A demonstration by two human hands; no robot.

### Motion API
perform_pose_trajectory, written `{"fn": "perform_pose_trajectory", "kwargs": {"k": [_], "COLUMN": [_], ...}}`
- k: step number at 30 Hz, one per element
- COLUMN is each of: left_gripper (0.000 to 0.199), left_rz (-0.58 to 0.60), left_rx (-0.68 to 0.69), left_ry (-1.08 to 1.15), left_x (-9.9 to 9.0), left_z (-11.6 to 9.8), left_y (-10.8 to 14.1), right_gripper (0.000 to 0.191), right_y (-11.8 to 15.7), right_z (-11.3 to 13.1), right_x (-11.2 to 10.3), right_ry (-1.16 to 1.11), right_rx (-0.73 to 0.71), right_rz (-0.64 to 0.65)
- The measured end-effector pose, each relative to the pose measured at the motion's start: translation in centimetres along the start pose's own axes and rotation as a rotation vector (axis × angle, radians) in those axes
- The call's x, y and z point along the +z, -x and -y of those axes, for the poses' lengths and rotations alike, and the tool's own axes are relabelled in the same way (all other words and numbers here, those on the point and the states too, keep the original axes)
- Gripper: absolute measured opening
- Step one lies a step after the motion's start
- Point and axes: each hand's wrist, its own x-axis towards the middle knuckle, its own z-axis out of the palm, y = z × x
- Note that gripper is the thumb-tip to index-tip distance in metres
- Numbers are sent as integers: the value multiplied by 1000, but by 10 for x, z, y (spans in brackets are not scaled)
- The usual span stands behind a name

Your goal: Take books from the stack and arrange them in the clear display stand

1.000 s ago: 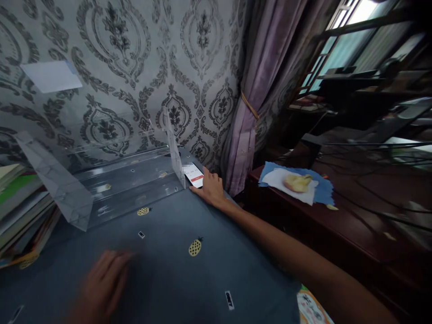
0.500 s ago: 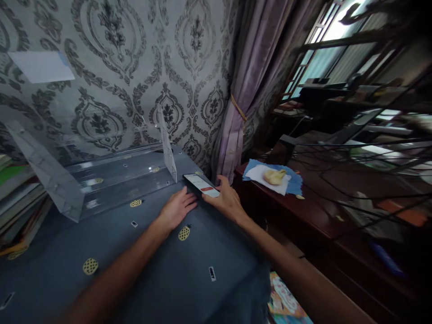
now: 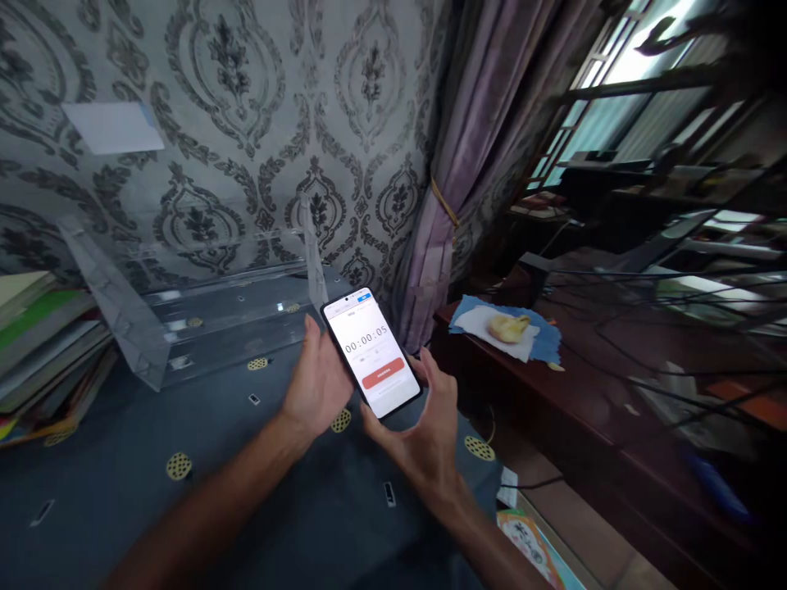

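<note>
A black-edged phone (image 3: 372,352) is tilted up above the blue-grey cloth, its lit screen showing 00:00:05 over a red button. My right hand (image 3: 421,426) grips its lower end, with the thumb at the bottom left corner and fingers at the right edge. My left hand (image 3: 318,381) is beside the phone's left edge, thumb up and palm toward it; its fingertips pass behind the phone, so their contact is hidden. Behind the phone stands a clear acrylic rack (image 3: 215,287) on the cloth-covered table (image 3: 246,483).
Stacked books (image 3: 49,352) lie at the left. To the right, a dark red desk (image 3: 584,410) holds a yellowish item (image 3: 509,328) on white paper and blue cloth, with tangled black cables. A purple curtain (image 3: 443,221) hangs behind.
The phone has been lifted from near the table and turned to face the camera in my right hand. My left hand has risen from the cloth to the phone's left side.
</note>
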Motion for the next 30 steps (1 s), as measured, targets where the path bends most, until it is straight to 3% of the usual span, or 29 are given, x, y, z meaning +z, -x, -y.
{"fn": "perform_pose_trajectory", "kwargs": {"k": [10,30], "left_gripper": [72,75], "left_rz": [107,163], "left_rx": [-19,-12], "left_ry": [28,38], "left_x": [2,8], "left_z": [-2,-6], "left_y": [10,13], "right_gripper": [88,88], "right_y": [6,13], "right_z": [13,11], "right_x": [-5,-5], "right_ry": [-12,25], "right_rx": [10,48], "right_rz": [-87,-66]}}
